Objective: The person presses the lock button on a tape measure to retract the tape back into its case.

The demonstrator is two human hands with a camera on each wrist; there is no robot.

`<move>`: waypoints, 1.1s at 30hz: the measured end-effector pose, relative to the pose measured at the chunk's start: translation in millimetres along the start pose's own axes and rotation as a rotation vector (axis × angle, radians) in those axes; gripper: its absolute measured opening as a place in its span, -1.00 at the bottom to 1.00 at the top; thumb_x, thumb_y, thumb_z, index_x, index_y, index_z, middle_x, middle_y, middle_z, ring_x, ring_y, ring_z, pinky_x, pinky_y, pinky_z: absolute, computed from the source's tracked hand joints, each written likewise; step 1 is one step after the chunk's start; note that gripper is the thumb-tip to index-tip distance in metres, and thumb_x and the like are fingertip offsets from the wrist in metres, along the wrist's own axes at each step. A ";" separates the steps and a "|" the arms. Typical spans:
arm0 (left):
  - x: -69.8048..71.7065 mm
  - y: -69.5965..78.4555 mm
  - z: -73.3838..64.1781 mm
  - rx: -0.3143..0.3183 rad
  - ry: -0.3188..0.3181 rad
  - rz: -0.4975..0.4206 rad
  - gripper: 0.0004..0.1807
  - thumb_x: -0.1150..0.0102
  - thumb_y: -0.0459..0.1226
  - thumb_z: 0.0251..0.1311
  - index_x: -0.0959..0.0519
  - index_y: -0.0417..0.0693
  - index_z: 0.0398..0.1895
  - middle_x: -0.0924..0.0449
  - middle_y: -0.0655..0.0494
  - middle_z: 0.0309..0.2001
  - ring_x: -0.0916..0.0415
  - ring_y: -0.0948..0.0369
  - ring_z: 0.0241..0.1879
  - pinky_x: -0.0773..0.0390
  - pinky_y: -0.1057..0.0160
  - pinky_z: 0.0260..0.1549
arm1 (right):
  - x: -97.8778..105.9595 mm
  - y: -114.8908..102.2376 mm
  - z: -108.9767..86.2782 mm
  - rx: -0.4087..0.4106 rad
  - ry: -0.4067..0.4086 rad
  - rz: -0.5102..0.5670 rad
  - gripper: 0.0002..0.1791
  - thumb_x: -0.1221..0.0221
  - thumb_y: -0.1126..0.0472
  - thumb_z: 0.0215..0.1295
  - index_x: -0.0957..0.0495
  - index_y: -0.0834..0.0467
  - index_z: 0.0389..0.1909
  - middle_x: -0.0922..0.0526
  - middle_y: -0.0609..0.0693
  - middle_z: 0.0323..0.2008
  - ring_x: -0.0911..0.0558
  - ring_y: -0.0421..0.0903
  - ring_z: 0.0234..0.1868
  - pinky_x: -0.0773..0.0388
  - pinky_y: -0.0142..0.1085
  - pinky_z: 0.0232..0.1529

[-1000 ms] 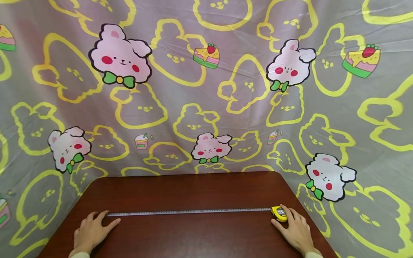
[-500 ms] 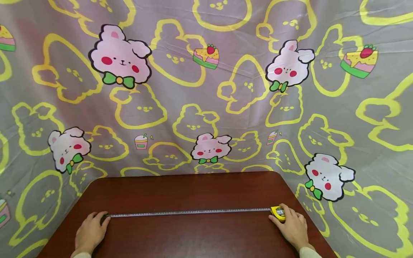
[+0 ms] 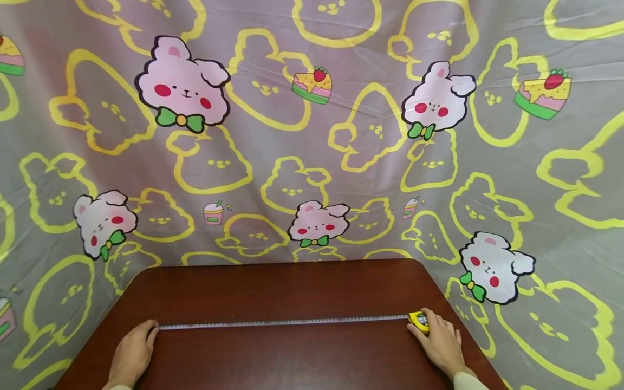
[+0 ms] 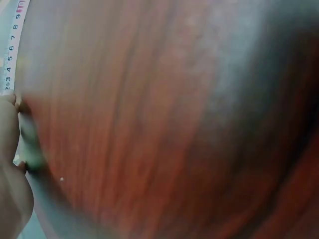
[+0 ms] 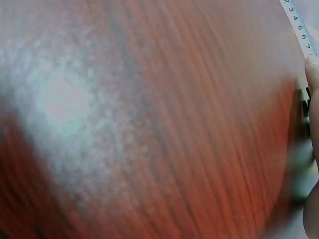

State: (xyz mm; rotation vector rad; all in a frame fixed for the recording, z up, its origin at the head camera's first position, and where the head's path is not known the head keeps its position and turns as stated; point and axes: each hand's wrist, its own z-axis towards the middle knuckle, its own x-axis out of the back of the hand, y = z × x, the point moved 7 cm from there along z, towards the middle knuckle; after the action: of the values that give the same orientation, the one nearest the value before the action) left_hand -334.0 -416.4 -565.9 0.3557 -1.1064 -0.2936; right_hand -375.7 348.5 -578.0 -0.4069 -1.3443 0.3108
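A yellow tape measure (image 3: pixel 418 322) sits toward the right side of the table, gripped in my right hand (image 3: pixel 442 342). Its pale blade (image 3: pixel 287 322) is drawn out across the wood to the left. At the blade's far left end, my left hand (image 3: pixel 131 352) pinches the tip between thumb and fingers, which cover it. Printed numbers show on the blade (image 4: pixel 12 50) beside my left thumb (image 4: pixel 9 124) in the left wrist view. In the right wrist view the blade (image 5: pixel 297 25) runs up from my right thumb (image 5: pixel 312 74); the tape case is mostly hidden there.
The brown wooden table (image 3: pixel 273 357) has rounded far corners. A grey curtain (image 3: pixel 351 179) printed with yellow outlines and white rabbit faces hangs behind it and along both sides. Light glares off the tabletop in the right wrist view.
My left hand has closed from spread thumb and fingers to a pinch on the blade's end and shifted slightly left. My right thumb has come in against the tape case.
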 end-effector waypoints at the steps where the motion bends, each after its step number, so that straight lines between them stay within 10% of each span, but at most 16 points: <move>1: 1.0 0.3 -0.1 -0.004 0.013 -0.011 -0.91 -0.19 -0.44 0.39 -0.61 -0.27 -0.11 -0.66 -0.30 -0.09 -0.57 -0.34 -0.05 -0.49 -0.31 -0.13 | 0.6 -0.1 0.4 -0.001 -0.002 0.002 -0.15 -0.21 -0.37 0.36 -0.33 0.19 0.38 -0.45 0.40 0.28 -0.34 0.50 0.22 0.03 0.59 0.13; 13: 18.7 16.2 2.6 -0.071 0.219 -0.132 -0.88 -0.24 -0.56 0.29 -0.60 -0.29 -0.17 -0.65 -0.31 -0.18 -0.59 -0.35 -0.11 -0.46 -0.28 -0.17 | 17.8 -2.7 2.0 0.027 0.020 0.036 -0.19 -0.27 -0.31 0.35 -0.36 0.22 0.32 -0.56 0.35 0.11 -0.55 0.35 0.07 -0.20 0.53 0.02; 22: 30.9 14.5 11.4 0.166 0.083 -0.224 -0.82 -0.12 -0.34 0.51 -0.61 -0.26 0.03 -0.62 -0.37 0.02 -0.56 -0.16 -0.28 -0.49 -0.14 -0.24 | 35.5 -6.2 6.9 -0.035 0.003 0.194 -0.16 -0.36 -0.16 0.34 -0.32 0.34 0.37 -0.52 0.43 0.14 -0.56 0.25 0.02 -0.47 0.12 -0.04; 33: 54.0 24.7 14.2 0.209 0.153 -0.277 -0.78 -0.08 -0.28 0.56 -0.60 -0.20 0.09 -0.61 -0.26 0.05 -0.36 0.09 -0.35 -0.33 0.19 -0.32 | 58.2 -17.0 12.2 0.019 0.030 0.190 -0.14 -0.34 -0.18 0.36 -0.32 0.36 0.38 -0.52 0.45 0.14 -0.56 0.29 0.03 -0.48 0.16 0.00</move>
State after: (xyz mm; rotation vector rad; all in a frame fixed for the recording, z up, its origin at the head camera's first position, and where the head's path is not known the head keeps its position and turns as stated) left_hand -322.9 -417.6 -505.8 0.7096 -0.9390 -0.3899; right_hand -376.2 360.5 -517.3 -0.5231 -1.2743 0.4731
